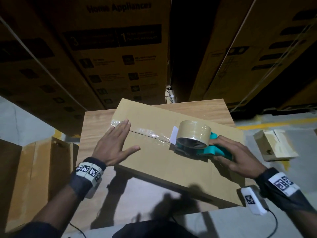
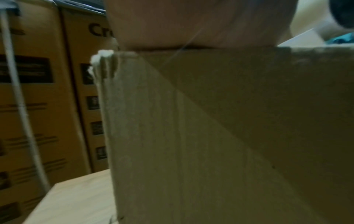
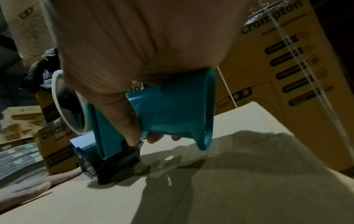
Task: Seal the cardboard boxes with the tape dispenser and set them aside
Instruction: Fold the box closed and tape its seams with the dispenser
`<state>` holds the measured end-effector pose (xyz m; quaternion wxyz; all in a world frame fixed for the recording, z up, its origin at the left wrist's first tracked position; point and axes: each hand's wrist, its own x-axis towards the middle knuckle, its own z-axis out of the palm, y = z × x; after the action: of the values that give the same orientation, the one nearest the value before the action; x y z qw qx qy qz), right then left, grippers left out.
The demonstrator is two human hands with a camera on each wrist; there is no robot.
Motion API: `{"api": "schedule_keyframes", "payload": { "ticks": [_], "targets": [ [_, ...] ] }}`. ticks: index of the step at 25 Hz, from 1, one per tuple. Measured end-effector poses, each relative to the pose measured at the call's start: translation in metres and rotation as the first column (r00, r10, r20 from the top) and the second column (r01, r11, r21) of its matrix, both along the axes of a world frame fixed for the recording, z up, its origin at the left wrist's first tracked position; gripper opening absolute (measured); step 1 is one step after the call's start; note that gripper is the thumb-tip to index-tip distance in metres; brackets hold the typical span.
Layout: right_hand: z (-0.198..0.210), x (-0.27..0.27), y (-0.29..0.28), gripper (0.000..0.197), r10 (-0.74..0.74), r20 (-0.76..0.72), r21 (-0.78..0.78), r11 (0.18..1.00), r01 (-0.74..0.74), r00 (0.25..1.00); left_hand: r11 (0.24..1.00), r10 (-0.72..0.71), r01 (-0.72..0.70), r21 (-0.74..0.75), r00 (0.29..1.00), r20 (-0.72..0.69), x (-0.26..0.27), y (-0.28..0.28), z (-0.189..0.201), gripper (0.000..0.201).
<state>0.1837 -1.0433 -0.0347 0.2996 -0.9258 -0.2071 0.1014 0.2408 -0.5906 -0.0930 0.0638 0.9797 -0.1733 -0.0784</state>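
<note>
A plain cardboard box (image 1: 171,169) lies across a small wooden table (image 1: 202,109). Clear tape (image 1: 147,133) runs along its top seam from the left end to the teal tape dispenser (image 1: 193,140). My right hand (image 1: 236,158) grips the dispenser's handle (image 3: 172,110), its front edge pressed on the box top (image 3: 229,181). My left hand (image 1: 113,143) lies flat with straight fingers on the box's left part, over the taped seam. The left wrist view shows the box's side (image 2: 210,136) and my palm (image 2: 191,22) above its edge.
Tall printed appliance cartons (image 1: 111,48) stand close behind the table. An open carton (image 1: 37,177) sits on the floor at the left. A small taped box (image 1: 274,145) lies on the floor at the right, near a yellow floor line (image 1: 274,122).
</note>
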Motion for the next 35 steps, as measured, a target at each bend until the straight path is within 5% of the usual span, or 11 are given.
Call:
{"api": "schedule_keyframes", "payload": {
  "ticks": [10,18,24,28,32,35],
  "targets": [
    [-0.009,0.04,0.051,0.075,0.076,0.056,-0.102,0.992,-0.07,0.996,0.999,-0.02,0.02,0.032,1.0,-0.007,0.031,0.062,-0.002,0.095],
    [0.006,-0.013,-0.02,0.086,-0.122,0.203,-0.209,0.964,0.165,0.971,0.999,-0.034,0.034,0.028,0.999,0.01,0.033,0.066,-0.006,0.096],
    [-0.018,-0.036,-0.03,0.084,-0.255,0.167,-0.108,0.956,0.274,0.952,0.998,-0.043,0.043,0.041,0.999,0.009,0.031,0.063,-0.004,0.103],
    [-0.024,-0.036,-0.033,0.08,-0.269,0.158,-0.095,0.954,0.285,0.95,0.992,-0.092,0.096,0.082,0.995,-0.046,0.019,0.028,0.005,0.115],
    [-0.022,-0.033,-0.034,0.062,-0.242,0.194,-0.119,0.956,0.268,0.951,0.955,-0.293,0.295,0.009,0.95,-0.11,-0.006,-0.05,0.01,0.124],
    [-0.023,-0.034,-0.032,0.071,-0.257,0.174,-0.109,0.954,0.278,0.951,0.91,-0.412,0.415,0.003,0.904,-0.115,-0.023,-0.099,0.002,0.13]
  ]
}}
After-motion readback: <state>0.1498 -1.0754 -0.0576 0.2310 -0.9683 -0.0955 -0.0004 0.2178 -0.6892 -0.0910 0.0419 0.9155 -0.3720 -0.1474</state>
